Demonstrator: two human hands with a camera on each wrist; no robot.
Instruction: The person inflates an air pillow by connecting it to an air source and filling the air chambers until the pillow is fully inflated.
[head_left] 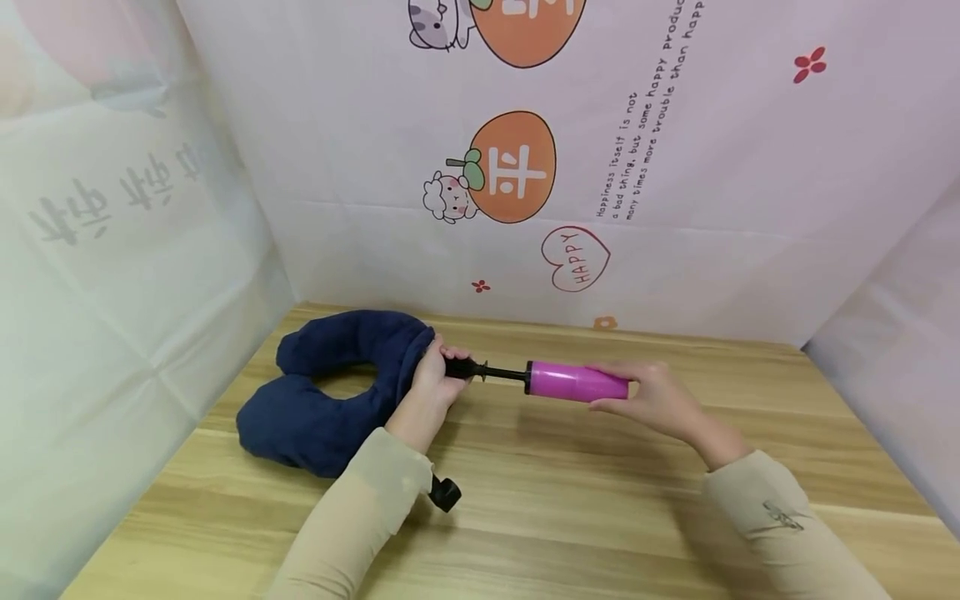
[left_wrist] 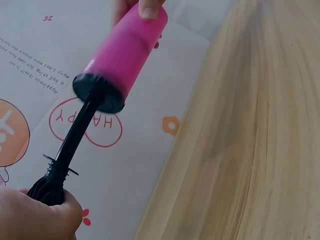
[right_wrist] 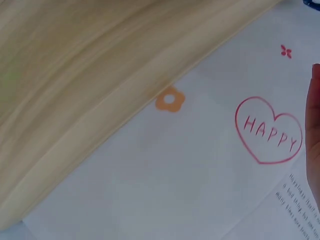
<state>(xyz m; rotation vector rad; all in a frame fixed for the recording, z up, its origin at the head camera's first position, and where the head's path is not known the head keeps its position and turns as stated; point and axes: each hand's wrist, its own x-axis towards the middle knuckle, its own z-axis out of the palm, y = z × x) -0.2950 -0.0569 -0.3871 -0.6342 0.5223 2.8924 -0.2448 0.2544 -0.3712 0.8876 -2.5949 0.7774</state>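
A hand pump (head_left: 573, 381) with a pink barrel and black rod is held level above the table between both hands. My left hand (head_left: 435, 375) grips its black handle end, right beside the navy U-shaped neck pillow (head_left: 315, 425). Around the far end of the pink barrel curl the fingers and thumb of my right hand (head_left: 660, 400). In the left wrist view the black rod (left_wrist: 77, 132) shows drawn out between handle and barrel. Just the edge of the right hand (right_wrist: 313, 135) enters the right wrist view.
A small black fitting (head_left: 446, 494) lies by the left forearm, near the pillow. Under everything is a wood-grain table (head_left: 562, 517). White printed sheets (head_left: 360, 167) hang behind and at both sides of the table.
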